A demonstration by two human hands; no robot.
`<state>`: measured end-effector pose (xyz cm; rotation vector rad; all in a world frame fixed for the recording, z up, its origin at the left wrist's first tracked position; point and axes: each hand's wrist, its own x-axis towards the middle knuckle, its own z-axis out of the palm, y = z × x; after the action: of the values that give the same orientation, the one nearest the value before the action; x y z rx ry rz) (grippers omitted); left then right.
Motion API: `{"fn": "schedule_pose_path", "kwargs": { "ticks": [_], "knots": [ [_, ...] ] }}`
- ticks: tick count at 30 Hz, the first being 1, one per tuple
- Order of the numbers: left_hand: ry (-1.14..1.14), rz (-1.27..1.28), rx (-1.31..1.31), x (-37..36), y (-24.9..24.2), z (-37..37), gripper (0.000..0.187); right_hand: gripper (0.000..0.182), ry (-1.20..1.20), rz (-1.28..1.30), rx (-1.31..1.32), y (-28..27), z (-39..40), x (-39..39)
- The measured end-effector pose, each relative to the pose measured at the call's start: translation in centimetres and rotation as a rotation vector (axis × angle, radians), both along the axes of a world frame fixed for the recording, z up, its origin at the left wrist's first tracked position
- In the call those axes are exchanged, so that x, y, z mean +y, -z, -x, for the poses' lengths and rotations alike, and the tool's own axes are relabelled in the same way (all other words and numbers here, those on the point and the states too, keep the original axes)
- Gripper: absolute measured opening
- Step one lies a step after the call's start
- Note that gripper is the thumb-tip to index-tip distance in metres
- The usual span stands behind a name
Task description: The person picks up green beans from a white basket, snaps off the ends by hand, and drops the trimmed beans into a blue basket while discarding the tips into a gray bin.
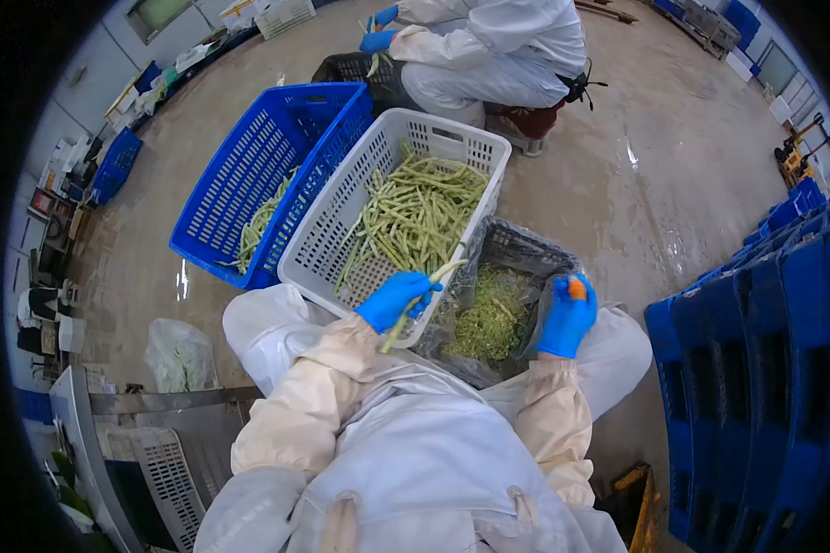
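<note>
Blue gloves cover both hands. My left hand (399, 300) is closed around some green beans (449, 269), whose ends stick out on both sides, over the near edge of a white crate (306, 241). Inside that crate lies a heap of green beans (422, 207). My right hand (568, 318) holds a small orange object (576, 289), too small to name, at the right side of a dark bin lined with clear plastic (537, 251). Green trimmings (491, 318) cover the bottom of the bin.
A blue crate (240, 166) with some beans stands left of the white one. Beyond them a seated co-worker (498, 55) in white handles beans over a dark crate (346, 69). Blue pallets (756, 369) are stacked at the right; a plastic bag (180, 355) lies at the left.
</note>
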<state>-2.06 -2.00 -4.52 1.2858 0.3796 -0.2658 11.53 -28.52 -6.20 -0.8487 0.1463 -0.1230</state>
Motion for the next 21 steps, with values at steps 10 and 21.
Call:
{"fn": "schedule_pose_path", "kwargs": {
  "ticks": [10,21],
  "knots": [
    [0.121,-0.238,-0.06,0.5,-2.3,1.4,0.024,0.025,-0.723,0.54,-0.227,-1.6,4.4,4.4],
    [0.615,-1.712,-0.71,0.2,-7.6,-0.2,0.012,0.018,-1.218,0.794,-0.4,0.2,5.6,4.8]
  ]
}}
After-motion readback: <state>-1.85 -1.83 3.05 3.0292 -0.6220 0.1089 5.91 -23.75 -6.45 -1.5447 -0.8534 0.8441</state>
